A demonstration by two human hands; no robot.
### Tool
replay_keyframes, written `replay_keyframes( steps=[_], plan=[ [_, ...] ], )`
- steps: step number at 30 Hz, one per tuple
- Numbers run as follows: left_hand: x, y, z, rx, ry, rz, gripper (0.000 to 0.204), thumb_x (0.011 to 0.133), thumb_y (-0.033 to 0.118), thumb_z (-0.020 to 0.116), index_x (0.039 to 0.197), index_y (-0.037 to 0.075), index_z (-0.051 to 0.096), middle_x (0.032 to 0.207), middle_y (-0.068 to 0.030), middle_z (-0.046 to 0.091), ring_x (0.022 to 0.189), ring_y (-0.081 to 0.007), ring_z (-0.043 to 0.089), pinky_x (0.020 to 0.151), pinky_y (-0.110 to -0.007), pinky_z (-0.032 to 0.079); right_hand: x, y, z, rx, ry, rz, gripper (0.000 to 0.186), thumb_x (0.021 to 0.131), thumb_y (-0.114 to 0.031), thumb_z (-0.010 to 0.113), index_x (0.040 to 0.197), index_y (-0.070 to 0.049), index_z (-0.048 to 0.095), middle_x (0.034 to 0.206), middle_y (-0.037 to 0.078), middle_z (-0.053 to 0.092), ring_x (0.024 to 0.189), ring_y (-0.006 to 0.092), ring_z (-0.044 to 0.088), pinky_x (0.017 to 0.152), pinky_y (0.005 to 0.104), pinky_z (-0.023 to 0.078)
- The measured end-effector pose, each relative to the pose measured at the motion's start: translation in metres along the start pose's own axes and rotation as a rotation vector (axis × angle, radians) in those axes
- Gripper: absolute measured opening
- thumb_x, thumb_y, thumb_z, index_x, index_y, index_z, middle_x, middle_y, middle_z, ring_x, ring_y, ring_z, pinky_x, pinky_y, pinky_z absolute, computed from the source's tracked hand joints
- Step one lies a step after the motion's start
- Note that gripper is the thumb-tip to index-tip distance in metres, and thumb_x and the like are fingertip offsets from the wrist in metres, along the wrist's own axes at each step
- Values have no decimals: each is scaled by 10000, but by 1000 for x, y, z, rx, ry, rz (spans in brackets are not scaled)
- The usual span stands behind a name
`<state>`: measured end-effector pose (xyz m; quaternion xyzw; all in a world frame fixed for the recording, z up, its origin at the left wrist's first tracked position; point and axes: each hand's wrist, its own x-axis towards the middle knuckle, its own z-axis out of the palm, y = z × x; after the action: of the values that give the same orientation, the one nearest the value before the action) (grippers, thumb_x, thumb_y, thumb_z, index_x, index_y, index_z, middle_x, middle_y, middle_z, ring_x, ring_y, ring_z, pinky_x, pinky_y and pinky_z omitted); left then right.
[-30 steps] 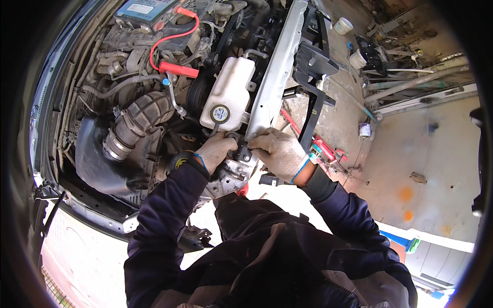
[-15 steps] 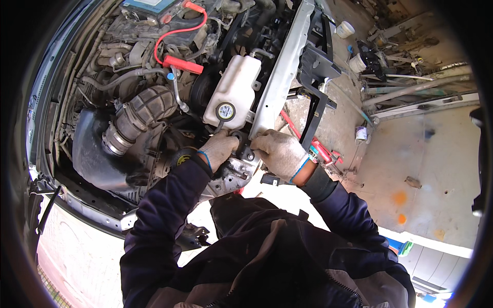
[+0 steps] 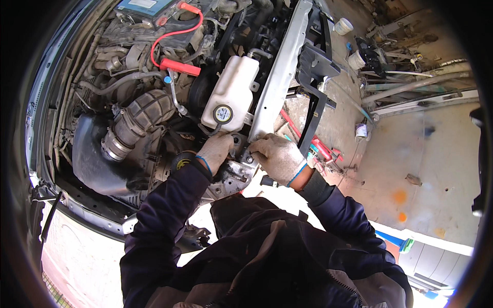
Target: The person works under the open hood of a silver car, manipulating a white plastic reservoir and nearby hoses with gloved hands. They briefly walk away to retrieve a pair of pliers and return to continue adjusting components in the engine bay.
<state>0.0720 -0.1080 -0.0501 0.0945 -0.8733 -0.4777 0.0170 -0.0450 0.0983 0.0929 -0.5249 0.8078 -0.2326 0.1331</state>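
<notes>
Both my hands wear pale knitted work gloves with blue cuff edges. My left hand (image 3: 216, 150) is closed at the lower end of a whitish plastic reservoir (image 3: 234, 84), just below its round dark cap (image 3: 223, 114). Its fingertips point down into the engine bay, and whatever they grip is hidden. My right hand (image 3: 280, 159) pinches at the near end of the long silver-grey crossbar (image 3: 278, 74); anything between its fingertips is too small to make out. Between the hands lies a metal bracket (image 3: 238, 171) with bolts and holes.
A ribbed intake hose (image 3: 146, 114) with a metal clamp and a black housing (image 3: 95, 154) fill the left. A red cable (image 3: 163, 37) runs from the battery (image 3: 146, 7). Right of the crossbar are a black plastic frame (image 3: 314, 115) and a red tool (image 3: 323, 150) on the floor.
Both hands stay at the same spots, with only slight finger movement. The view has shifted a little.
</notes>
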Motion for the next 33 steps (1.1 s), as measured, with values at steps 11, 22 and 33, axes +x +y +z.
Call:
replay_keyframes(
  steps=[11, 22, 33],
  plan=[
    [-3, 0, -5, 152, 16, 161, 131, 1011, 75, 616, 1064, -1, 708, 1100, -284, 720, 1041, -490, 718, 892, -542, 569, 4, 0, -3, -79, -69, -28, 139, 986, -145, 754, 1103, -93, 808, 1039, 132, 764, 1012, 375, 754, 905, 498, 615],
    [6, 2, 11, -197, 71, -13, 285, 1126, 70, 463, 1404, 58, 528, 1226, -370, 713, 1219, -566, 679, 977, -571, 572, 4, -12, -6, -173, -57, -1, 140, 1010, -195, 744, 1023, -55, 745, 1029, 204, 715, 956, 424, 747, 857, 536, 608],
    [1, 15, -7, 67, 41, 57, 462, 1131, 16, 420, 1593, 22, 426, 1443, -413, 624, 1383, -576, 593, 1123, -541, 523, 6, -18, -12, -227, -28, -50, 151, 999, -196, 765, 1055, -55, 763, 1074, 180, 718, 989, 409, 747, 871, 520, 619]
  ],
)
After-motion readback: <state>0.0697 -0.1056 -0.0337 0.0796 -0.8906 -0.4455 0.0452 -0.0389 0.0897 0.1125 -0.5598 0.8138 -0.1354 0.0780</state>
